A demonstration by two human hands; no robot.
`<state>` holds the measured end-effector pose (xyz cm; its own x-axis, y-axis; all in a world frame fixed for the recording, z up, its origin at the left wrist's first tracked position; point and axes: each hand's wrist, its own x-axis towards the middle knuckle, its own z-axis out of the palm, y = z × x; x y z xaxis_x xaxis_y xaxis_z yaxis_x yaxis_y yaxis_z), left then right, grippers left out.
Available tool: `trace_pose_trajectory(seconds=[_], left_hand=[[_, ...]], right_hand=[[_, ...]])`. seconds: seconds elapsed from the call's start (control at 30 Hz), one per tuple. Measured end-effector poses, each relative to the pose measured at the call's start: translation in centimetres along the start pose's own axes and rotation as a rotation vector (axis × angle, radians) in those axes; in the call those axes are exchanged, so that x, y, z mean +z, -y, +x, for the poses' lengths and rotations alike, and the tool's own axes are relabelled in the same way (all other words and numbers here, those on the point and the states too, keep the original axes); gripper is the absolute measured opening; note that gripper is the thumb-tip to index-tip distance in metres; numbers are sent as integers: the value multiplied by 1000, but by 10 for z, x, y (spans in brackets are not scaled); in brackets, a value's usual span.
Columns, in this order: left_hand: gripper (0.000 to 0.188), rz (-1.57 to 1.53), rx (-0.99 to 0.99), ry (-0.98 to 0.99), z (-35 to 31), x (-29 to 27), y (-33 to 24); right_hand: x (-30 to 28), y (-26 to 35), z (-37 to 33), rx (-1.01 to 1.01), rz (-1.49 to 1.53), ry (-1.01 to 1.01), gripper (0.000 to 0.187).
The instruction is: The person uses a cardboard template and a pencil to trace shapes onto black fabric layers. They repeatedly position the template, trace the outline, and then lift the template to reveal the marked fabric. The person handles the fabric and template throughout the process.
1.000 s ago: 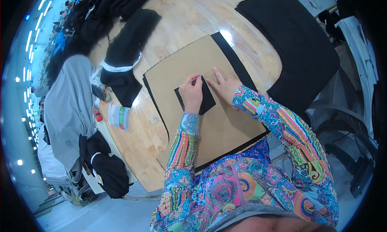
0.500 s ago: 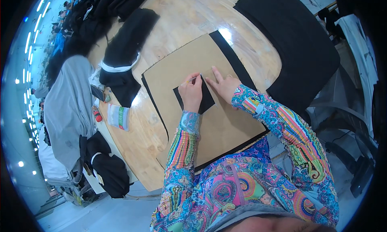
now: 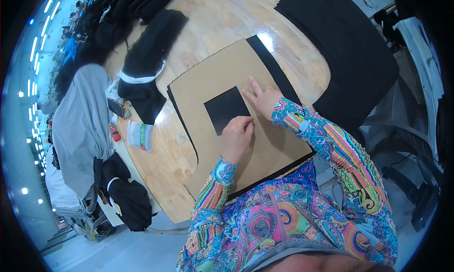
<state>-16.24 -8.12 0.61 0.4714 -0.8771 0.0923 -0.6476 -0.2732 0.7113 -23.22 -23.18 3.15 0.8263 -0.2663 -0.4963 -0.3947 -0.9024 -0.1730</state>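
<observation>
A brown cardboard template (image 3: 265,153) lies on a black fabric sheet (image 3: 274,66) on the wooden table (image 3: 165,153). A rectangular cut-out (image 3: 226,109) in the cardboard shows black fabric. My left hand (image 3: 236,138) rests at the cut-out's near right corner, its fingers pinched on a small thin marking piece (image 3: 246,126) too small to identify. My right hand (image 3: 262,99) lies flat on the cardboard just right of the cut-out, fingers spread, holding nothing.
A large black fabric piece (image 3: 340,49) covers the table's far right. A black garment with a white band (image 3: 142,73), grey cloth (image 3: 80,125), a phone (image 3: 116,107), a white-green packet (image 3: 139,136) and dark bundles (image 3: 125,196) lie left. Dark chair parts (image 3: 416,144) stand right.
My left hand has slid from over the cut-out toward me to its near right corner, uncovering the black rectangle. My right hand stays pressed in place.
</observation>
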Motion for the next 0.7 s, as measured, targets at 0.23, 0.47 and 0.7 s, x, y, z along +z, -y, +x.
trace_pose_trajectory(seconds=[0.23,0.47,0.7], left_hand=[[13,-83,-26,-79,-7,-22,4],[18,310,-183,-420,-72,-81,84],[16,24,-311,-417,-90,-95,88]], right_hand=[[-4,7,1,-1,26,-6,77],[14,-13,-34,-27,290,-271,89],[62,-42,-52,191,980,-532,70]])
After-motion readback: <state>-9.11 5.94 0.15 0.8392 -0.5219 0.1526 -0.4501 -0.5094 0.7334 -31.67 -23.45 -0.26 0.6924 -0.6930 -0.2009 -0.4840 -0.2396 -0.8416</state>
